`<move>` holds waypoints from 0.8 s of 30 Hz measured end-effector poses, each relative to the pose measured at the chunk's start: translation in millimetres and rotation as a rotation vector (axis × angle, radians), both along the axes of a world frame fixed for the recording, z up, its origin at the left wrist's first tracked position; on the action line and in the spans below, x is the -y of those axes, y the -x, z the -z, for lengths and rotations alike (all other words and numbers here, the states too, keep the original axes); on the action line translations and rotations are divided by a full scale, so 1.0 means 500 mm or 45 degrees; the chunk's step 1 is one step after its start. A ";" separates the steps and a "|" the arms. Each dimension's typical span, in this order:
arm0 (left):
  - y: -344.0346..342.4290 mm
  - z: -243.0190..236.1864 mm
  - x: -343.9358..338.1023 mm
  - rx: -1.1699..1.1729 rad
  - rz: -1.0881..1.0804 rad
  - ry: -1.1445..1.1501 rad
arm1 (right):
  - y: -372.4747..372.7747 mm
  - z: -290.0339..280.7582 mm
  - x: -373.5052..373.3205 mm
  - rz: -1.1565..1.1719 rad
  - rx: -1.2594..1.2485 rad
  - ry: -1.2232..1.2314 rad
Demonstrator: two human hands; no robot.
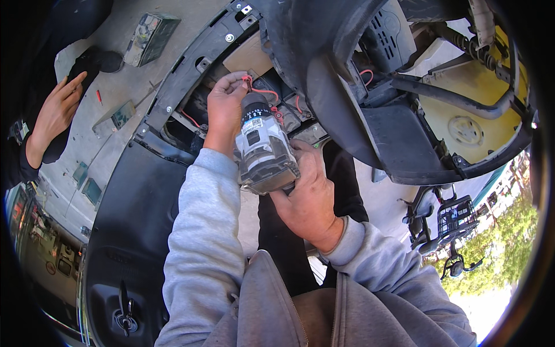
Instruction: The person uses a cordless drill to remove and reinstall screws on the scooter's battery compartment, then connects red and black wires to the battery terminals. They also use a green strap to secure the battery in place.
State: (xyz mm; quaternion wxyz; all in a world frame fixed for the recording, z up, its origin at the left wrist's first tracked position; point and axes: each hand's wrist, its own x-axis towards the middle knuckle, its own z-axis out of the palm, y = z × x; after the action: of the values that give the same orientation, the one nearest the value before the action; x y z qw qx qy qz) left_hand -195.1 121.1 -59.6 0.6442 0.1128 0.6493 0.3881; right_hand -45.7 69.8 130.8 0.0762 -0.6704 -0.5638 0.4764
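A cordless drill (265, 151) with a grey-and-black body is gripped by its handle in my right hand (312, 194). Its black collar points away from me into the open battery bay of a scooter. Near the drill's front end, my left hand (226, 110) pinches the end of a red wire (266, 91) between thumb and fingers. The drill's tip is hidden, so whether it touches the wire end cannot be made out. Dark batteries (292, 115) with red terminal pieces lie in the bay beneath the drill. A piece of brown cardboard (245, 56) sits beyond my left hand.
The scooter's black frame rim (173, 87) borders the bay; a black panel (130, 214) lies left of me. Another person's hand (60, 107) is at far left. A used battery (151, 39) and a red screwdriver (99, 97) lie on the floor. A bicycle (442, 222) stands right.
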 end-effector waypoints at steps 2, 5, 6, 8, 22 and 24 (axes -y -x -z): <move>0.001 0.004 0.005 0.006 -0.013 -0.006 | 0.001 0.001 -0.003 0.010 -0.013 -0.037; 0.003 0.011 0.011 0.012 -0.037 0.026 | 0.002 -0.001 -0.006 0.010 -0.017 0.003; 0.002 0.014 0.012 0.015 -0.033 -0.004 | 0.002 -0.002 -0.007 0.006 -0.014 0.019; -0.001 0.020 0.014 -0.005 -0.035 0.007 | 0.003 -0.001 -0.011 0.026 -0.019 0.032; -0.027 0.025 0.011 -0.441 0.041 0.066 | 0.002 -0.009 -0.043 0.017 0.042 0.065; -0.030 0.027 0.018 -0.624 0.124 0.152 | 0.004 -0.010 -0.048 -0.022 0.112 0.178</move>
State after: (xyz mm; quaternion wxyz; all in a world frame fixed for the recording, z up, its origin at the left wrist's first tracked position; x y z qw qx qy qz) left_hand -180.1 111.9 -73.1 0.4911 0.1963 0.8016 0.2788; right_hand -47.9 94.0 135.8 0.0002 -0.6895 -0.5377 0.4852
